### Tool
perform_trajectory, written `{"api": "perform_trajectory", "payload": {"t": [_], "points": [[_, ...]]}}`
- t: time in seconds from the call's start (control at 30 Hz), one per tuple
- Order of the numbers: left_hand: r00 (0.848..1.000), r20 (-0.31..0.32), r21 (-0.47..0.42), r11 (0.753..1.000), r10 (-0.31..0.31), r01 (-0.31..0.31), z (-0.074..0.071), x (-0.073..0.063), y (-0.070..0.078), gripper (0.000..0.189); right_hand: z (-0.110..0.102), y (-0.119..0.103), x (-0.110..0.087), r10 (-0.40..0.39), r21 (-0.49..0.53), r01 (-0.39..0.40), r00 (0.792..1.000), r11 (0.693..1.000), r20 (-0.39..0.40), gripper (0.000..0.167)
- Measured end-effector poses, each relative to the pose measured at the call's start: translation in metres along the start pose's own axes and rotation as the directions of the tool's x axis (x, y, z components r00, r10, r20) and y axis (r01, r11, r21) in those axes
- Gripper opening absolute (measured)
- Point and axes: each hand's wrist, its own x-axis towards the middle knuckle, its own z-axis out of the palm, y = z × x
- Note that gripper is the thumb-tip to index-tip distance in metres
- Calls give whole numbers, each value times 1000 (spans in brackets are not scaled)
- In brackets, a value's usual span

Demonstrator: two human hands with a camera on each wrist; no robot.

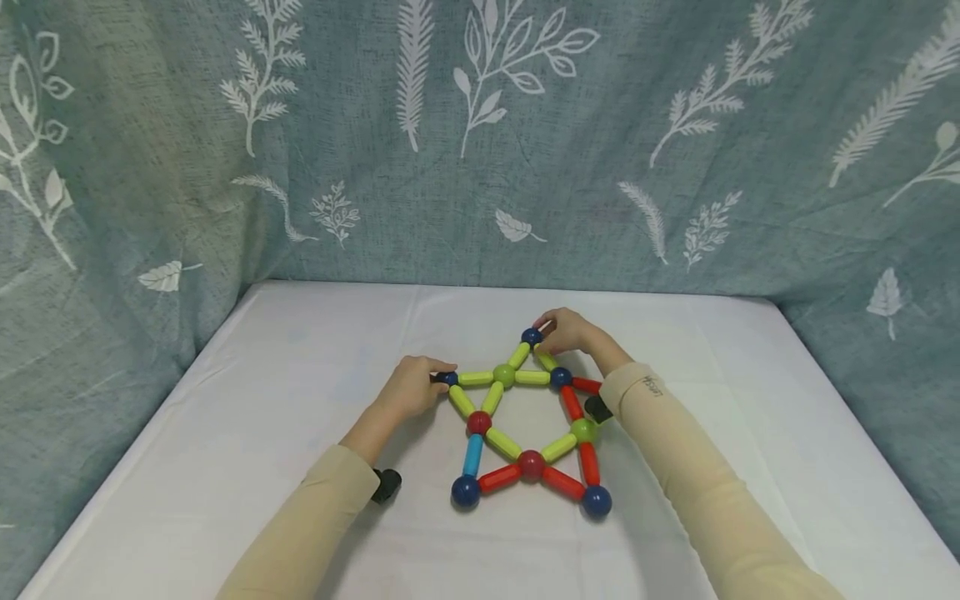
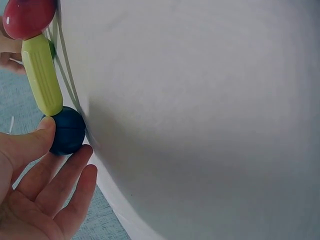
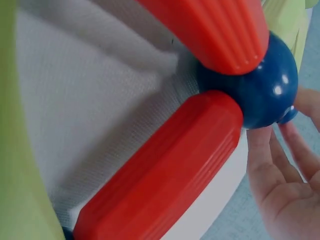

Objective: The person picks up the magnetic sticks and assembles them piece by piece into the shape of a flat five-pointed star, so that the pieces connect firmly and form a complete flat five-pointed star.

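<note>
A flat star-like frame of short rods and balls lies on the white cloth in the head view. My left hand (image 1: 408, 387) pinches the blue ball (image 2: 69, 131) at its left tip between thumb and fingers. A yellow-green rod (image 2: 42, 75) runs from that ball to a red ball (image 2: 29, 17). At the far tip, my right hand (image 1: 573, 332) has thumb and fingers around another blue ball (image 1: 531, 337). In the right wrist view, a nearer blue ball (image 3: 267, 82) joined to a red rod (image 3: 165, 170) mostly hides the held one.
Toward the near side, the frame has a blue ball (image 1: 465, 492) at left and another blue ball (image 1: 597, 502) at right, joined through red rods to a red ball (image 1: 531, 466). My right sleeve (image 1: 675, 450) covers its right tip. A leaf-patterned curtain (image 1: 465, 225) hangs behind the table.
</note>
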Motion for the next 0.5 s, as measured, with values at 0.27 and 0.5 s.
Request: {"api": "perform_trajectory", "payload": {"t": [0.27,0.5], "points": [[1000,1,-4,1000,-5,5,1,0,-2,31,0,-3,-1,8,-30,-7,999,1000,31,50],[1000,3,-12,1000,-10,10,0,-1,-1,31,-13,0,-25,-57,-91,72,986,993,154,51]]}}
